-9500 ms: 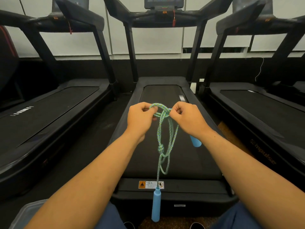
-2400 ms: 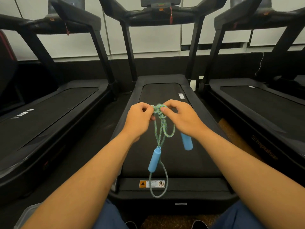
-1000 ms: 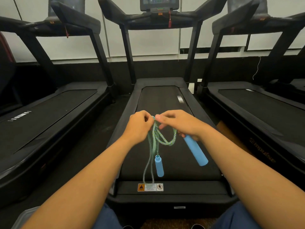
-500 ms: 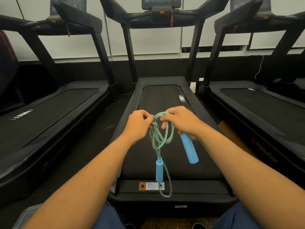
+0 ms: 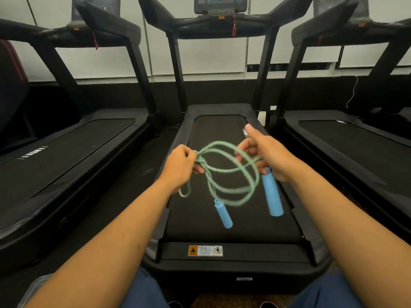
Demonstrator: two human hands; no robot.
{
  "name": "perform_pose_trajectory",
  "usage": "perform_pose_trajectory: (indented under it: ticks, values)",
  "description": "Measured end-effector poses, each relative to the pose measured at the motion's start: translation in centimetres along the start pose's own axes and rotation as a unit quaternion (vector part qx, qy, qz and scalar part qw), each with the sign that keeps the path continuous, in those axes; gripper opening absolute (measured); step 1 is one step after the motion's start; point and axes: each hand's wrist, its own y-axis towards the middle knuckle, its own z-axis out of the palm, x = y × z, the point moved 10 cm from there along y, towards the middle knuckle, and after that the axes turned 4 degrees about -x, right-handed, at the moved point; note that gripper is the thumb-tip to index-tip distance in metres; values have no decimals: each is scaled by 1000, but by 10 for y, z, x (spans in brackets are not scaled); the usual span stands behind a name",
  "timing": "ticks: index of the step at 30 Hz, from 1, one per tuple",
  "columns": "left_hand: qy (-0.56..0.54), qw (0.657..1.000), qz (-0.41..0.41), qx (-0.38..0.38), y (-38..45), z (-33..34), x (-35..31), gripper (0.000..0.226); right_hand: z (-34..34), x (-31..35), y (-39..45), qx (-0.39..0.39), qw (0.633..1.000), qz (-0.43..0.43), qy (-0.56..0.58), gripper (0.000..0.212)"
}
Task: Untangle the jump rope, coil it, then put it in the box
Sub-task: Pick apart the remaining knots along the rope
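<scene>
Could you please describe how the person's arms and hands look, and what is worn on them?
Both forearms are bare up to the frame edge, with no sleeves in view. The left hand and right hand wear no gloves, and I see no rings, watch or bracelet on the wrists. No markings are visible. Dark blue trousers cover the knees below the arms.
</scene>
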Motion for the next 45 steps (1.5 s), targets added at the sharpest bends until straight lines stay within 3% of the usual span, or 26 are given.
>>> perform_pose_trajectory:
  ticks: [2,4,9,14,18,23,27,31,36,43,45]
  values:
    - [40,999,27,5,-3,4,-7,14,-8,-1,2,-77,991,-16,-105,61]
    - [84,995,55,15,-7,14,-15,13,-8,2,0,-120,982,-32,-139,53]
    - [101,987,114,46,-20,33,-34,13,38,4,-2,-32,964,-89,-249,35]
    - [118,987,111,20,-14,26,-28,15,41,3,-2,-13,949,-85,-302,23]
    - [124,986,107,40,-12,32,-27,16,42,3,0,-59,923,-117,-362,19]
    - [131,987,87,16,-7,21,-17,18,19,11,1,-124,957,-130,-226,20]
    - [136,988,65,17,0,17,-2,18,10,6,3,-111,990,-79,34,17]
    - [147,988,49,22,3,19,6,18,14,15,-2,-68,965,-55,245,23]
    - [156,987,30,21,8,17,16,19,12,6,4,-30,915,-14,403,28]
    - [146,989,-7,-28,14,3,27,25,11,10,6,39,891,-23,451,24]
    - [97,995,-27,-21,16,4,34,22,12,13,4,68,889,-33,451,19]
